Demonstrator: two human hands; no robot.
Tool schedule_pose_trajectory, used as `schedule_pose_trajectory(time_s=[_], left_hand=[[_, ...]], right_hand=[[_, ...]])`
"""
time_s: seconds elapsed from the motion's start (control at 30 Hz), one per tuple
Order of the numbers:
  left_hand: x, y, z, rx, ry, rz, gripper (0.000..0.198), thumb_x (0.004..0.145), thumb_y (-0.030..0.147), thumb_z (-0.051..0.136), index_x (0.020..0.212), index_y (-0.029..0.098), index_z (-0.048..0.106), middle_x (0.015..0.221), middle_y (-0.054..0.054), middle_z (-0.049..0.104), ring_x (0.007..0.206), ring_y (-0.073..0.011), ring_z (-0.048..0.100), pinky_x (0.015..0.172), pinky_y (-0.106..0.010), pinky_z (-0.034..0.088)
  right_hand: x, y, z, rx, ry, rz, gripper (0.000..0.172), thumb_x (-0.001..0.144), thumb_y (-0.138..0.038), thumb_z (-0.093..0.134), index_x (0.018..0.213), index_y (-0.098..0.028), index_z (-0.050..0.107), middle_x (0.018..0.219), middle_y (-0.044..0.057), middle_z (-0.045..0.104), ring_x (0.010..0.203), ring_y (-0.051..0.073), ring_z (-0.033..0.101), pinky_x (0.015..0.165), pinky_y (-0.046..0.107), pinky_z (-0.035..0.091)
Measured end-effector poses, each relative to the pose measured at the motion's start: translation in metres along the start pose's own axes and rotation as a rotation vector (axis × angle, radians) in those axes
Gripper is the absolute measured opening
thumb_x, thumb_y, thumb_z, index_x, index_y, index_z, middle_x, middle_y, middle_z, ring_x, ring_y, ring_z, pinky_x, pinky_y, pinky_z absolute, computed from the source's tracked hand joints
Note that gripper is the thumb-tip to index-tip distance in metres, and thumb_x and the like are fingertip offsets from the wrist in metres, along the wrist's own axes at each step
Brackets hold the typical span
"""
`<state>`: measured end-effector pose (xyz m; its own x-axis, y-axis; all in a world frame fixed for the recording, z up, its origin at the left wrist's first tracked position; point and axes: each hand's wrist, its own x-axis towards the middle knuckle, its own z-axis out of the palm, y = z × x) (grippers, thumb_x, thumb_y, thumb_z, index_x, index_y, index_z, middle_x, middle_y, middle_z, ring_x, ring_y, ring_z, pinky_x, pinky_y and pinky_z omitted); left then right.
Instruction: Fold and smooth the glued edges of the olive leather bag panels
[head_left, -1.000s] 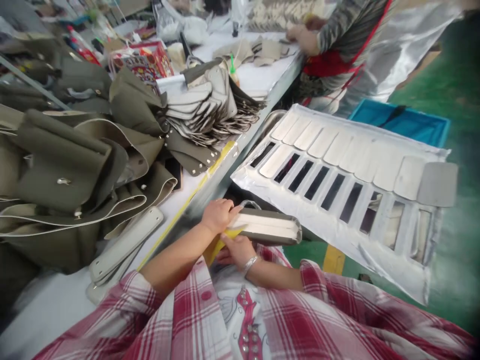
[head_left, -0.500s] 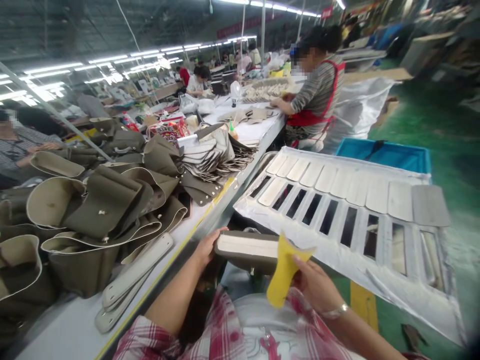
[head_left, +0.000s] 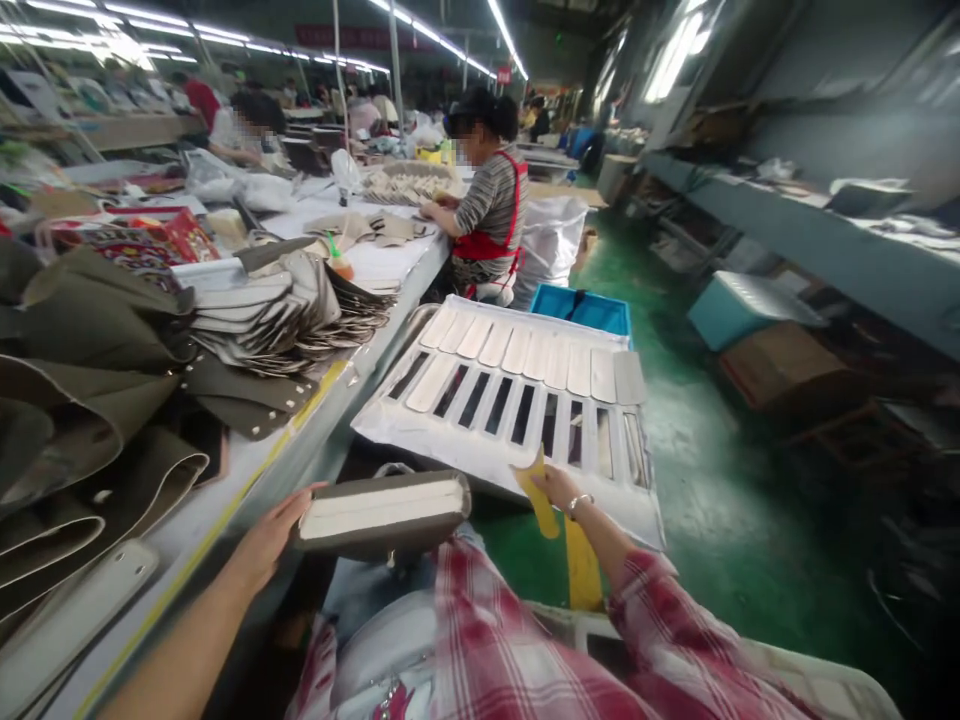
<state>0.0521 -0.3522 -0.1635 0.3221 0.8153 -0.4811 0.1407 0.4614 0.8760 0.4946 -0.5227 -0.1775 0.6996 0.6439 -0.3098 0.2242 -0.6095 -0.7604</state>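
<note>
An olive-brown bag piece (head_left: 442,535) with a pale cream panel (head_left: 382,505) along its upper face lies across my lap. My left hand (head_left: 274,535) grips its left end, fingers at the edge. A small metal stud shows on the near side. Off to the right, my right hand (head_left: 556,488) pinches a curled yellow strip (head_left: 541,505), apart from the bag piece. Beyond it lies a white slotted tray (head_left: 420,432), with a row of pale rounded panels (head_left: 517,347) along its far side.
On the left table, olive-brown bag pieces (head_left: 112,320) are heaped beside stacked pale pieces (head_left: 247,315). Long pale straps (head_left: 82,620) lie near the table's yellow-taped edge (head_left: 247,500). A blue crate (head_left: 615,315) stands behind the tray. A co-worker in a red apron (head_left: 487,245) works farther along.
My right hand has moved away rightward with the yellow strip, which overlapped the bag piece's right end before. The view has swung right, so the bag piece now appears farther left.
</note>
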Motion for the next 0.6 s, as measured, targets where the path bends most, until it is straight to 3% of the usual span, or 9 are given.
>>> schedule_pose_trajectory(time_s=[0.2,0.4,0.53,0.6], left_hand=[[-0.011,0.003,0.012,-0.114,0.078,0.056,0.050,0.071,0.038,0.063,0.115,0.014,0.057,0.091,-0.005,0.070,0.086,-0.0205,0.065,0.076,-0.029,0.050],[-0.012,-0.001,0.020,-0.228,0.146,0.156,0.056,0.066,0.047,0.067,0.108,0.011,0.061,0.085,-0.008,0.069,0.080,-0.0219,0.064,0.068,-0.028,0.049],[-0.014,-0.004,0.024,-0.253,0.176,0.191,0.052,0.067,0.047,0.067,0.103,0.011,0.063,0.085,-0.008,0.069,0.078,-0.0207,0.064,0.067,-0.027,0.048],[-0.017,-0.007,0.027,-0.265,0.173,0.189,0.052,0.068,0.047,0.067,0.105,0.012,0.062,0.083,-0.007,0.069,0.076,-0.0206,0.064,0.065,-0.027,0.048]], right_hand=[[0.031,0.014,0.017,-0.287,-0.130,-0.005,0.021,0.070,-0.033,0.062,0.069,-0.012,0.060,0.081,0.017,0.066,0.085,0.021,0.063,0.073,0.030,0.042],[0.052,0.019,0.037,-0.510,-0.115,-0.021,0.031,0.067,-0.031,0.063,0.089,-0.010,0.055,0.112,0.028,0.053,0.109,0.042,0.049,0.087,0.057,0.034],[0.044,0.004,0.043,-0.412,-0.109,-0.158,0.031,0.070,-0.030,0.057,0.092,-0.009,0.055,0.118,0.026,0.048,0.120,0.042,0.037,0.097,0.057,0.026],[0.027,-0.010,0.050,-0.277,-0.175,-0.221,0.029,0.075,-0.035,0.051,0.092,-0.012,0.057,0.115,0.022,0.052,0.119,0.036,0.040,0.100,0.051,0.028]])
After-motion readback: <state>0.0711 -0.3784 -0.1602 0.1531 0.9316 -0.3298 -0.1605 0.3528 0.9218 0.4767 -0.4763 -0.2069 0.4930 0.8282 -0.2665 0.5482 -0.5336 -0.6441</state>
